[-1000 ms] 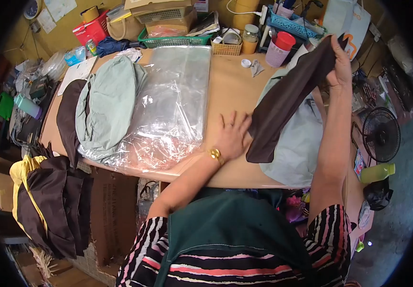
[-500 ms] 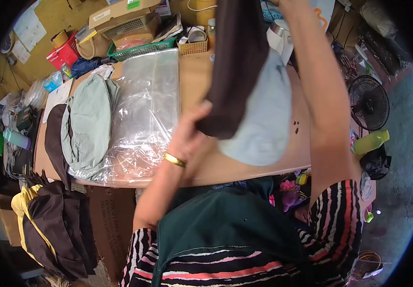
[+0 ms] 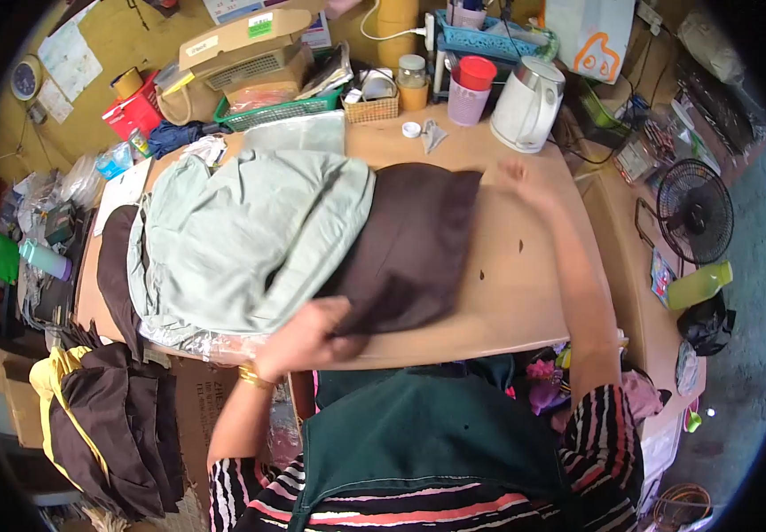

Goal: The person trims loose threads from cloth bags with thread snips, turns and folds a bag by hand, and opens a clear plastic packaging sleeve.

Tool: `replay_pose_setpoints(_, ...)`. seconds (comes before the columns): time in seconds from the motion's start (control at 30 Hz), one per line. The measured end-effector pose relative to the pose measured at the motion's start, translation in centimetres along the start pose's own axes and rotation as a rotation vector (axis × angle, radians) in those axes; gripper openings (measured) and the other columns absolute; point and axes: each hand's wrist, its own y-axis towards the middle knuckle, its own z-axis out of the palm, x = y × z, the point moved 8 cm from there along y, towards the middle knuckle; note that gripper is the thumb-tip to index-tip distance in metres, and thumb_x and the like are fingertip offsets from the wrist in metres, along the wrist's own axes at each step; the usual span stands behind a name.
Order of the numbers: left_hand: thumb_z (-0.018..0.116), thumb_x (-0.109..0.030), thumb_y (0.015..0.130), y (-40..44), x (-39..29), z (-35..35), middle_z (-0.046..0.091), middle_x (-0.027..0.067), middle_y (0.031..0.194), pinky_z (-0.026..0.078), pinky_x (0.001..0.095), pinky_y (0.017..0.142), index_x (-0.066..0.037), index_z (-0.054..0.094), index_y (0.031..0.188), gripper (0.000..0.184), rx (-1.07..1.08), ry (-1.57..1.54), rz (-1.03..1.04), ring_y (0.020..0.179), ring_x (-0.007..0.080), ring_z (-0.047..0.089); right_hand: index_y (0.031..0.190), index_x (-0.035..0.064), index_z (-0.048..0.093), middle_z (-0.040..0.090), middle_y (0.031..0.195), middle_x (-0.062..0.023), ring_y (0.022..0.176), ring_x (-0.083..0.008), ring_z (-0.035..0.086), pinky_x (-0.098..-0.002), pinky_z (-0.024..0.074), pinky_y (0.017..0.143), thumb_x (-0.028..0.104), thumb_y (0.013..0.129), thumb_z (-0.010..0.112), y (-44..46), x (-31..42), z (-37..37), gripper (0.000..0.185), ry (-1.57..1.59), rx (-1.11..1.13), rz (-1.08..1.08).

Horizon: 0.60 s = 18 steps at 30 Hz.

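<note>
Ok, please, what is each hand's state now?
Left hand: at dark brown fabric; grip unclear.
Right hand: nothing visible held; open or closed, cannot tell.

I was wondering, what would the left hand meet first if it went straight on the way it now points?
Most likely the dark brown cloth, right by the fingertips of the left hand; blur hides whether they already touch.

Bright, fairly even light falls across the table [image 3: 529, 297] — shadows stay soft — with small glints on the clear plastic [image 3: 219, 348] at its near left edge. Motion blur smears the right hand [image 3: 523, 181], toward the far right corner, and the left hand [image 3: 301, 337], by the near edge. Wide-angle distortion bows that edge; black vignetting fills the outer corners.
</note>
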Motion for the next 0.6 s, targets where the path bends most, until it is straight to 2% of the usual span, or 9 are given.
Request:
replay_pose_setpoints(0.03,0.075,-0.014,0.072,-0.9,1.7,2.9,0.053,0.0136,0.081,0.044,0.0403,0.067,-0.005,0.063,0.109,0.040,0.058,0.111,0.000,0.076,0.0318,0.055,0.121,0.0005,0.060,0.065,0.120,-0.0136,0.111,-0.0171,0.060,-0.0351,0.0461,0.095,0.022,0.088,0.069,0.3,-6.0,1.9,0.040,0.028,-0.004,0.096)
replay_pose_setpoints(0.1,0.075,-0.014,0.069,-2.3,2.1,6.2,0.054,0.0114,0.095,0.045,0.0393,0.074,-0.015,0.061,0.123,0.056,0.140,0.306,-0.085,0.089,0.0289,0.055,0.122,0.0040,0.058,0.062,0.116,-0.0169,0.105,-0.0313,0.059,-0.0403,0.0460,0.089,0.030,0.084,0.071,-2.5,-4.0,2.2,0.048,-0.415,-0.174,0.095)
replay_pose_setpoints(0.2,0.075,-0.014,0.067,-2.1,1.2,7.6,0.051,0.0076,0.110,0.044,0.0409,0.082,-0.020,0.057,0.131,0.066,0.175,0.327,-0.271,0.103,0.0278,0.052,0.123,0.0056,0.057,0.058,0.115,-0.0161,0.105,-0.0358,0.055,-0.0424,0.0430,0.093,0.032,0.081,0.073,-3.8,1.7,3.0,0.052,-0.820,-0.527,-0.140)
replay_pose_setpoints(0.23,0.075,-0.008,0.062,-1.7,0.2,7.4,0.052,0.0082,0.110,0.044,0.0392,0.083,-0.018,0.058,0.128,0.068,0.065,0.339,-0.209,0.101,0.0284,0.053,0.123,0.0056,0.057,0.058,0.115,-0.0161,0.105,-0.0358,0.055,-0.0424,0.0430,0.093,0.032,0.081,0.073,-3.5,2.1,3.9,0.052,-0.814,-0.517,-0.142)
replay_pose_setpoints(0.3,0.075,-0.002,0.056,-1.3,-0.2,7.9,0.053,0.0088,0.113,0.043,0.0388,0.086,-0.013,0.060,0.116,0.063,-0.004,0.349,-0.115,0.100,0.0304,0.052,0.122,0.0080,0.058,0.053,0.120,-0.0123,0.111,-0.0332,0.052,-0.0444,0.0377,0.099,0.035,0.080,0.073,-2.6,2.8,5.7,0.052,-0.169,-0.407,-0.237)
replay_pose_setpoints(0.4,0.077,-0.005,0.060,-0.8,1.4,8.7,0.053,0.0091,0.116,0.043,0.0399,0.089,-0.012,0.059,0.110,0.054,0.063,0.203,-0.111,0.102,0.0313,0.052,0.121,0.0079,0.058,0.054,0.118,-0.0136,0.108,-0.0333,0.053,-0.0440,0.0388,0.098,0.036,0.082,0.072,-3.7,4.5,10.3,0.050,-0.701,-0.135,-0.290)
replay_pose_setpoints(0.47,0.079,-0.011,0.066,-0.3,0.9,7.3,0.054,0.0104,0.115,0.042,0.0386,0.094,-0.010,0.059,0.114,0.052,0.100,0.023,-0.138,0.103,0.0315,0.052,0.118,0.0070,0.059,0.055,0.118,-0.0152,0.110,-0.0333,0.052,-0.0427,0.0406,0.096,0.037,0.083,0.071,-4.7,5.1,9.6,0.047,-0.578,-0.201,-0.311)
replay_pose_setpoints(0.53,0.079,-0.011,0.064,-0.2,1.0,7.4,0.051,0.0102,0.118,0.042,0.0409,0.095,-0.013,0.057,0.123,0.062,0.129,0.022,-0.140,0.106,0.0316,0.050,0.116,0.0078,0.059,0.053,0.122,-0.0158,0.115,-0.0330,0.048,-0.0438,0.0391,0.098,0.038,0.082,0.072,-5.6,3.2,8.3,0.047,-0.193,0.066,0.203)
replay_pose_setpoints(0.6,0.079,-0.011,0.064,-0.2,0.7,7.9,0.048,0.0098,0.121,0.041,0.0422,0.094,-0.015,0.056,0.127,0.067,0.179,0.101,-0.171,0.108,0.0318,0.049,0.123,0.0070,0.054,0.047,0.133,-0.0150,0.124,-0.0328,0.043,-0.0486,0.0327,0.104,0.033,0.083,0.070,-8.9,2.7,8.3,0.051,-0.359,0.090,0.131)
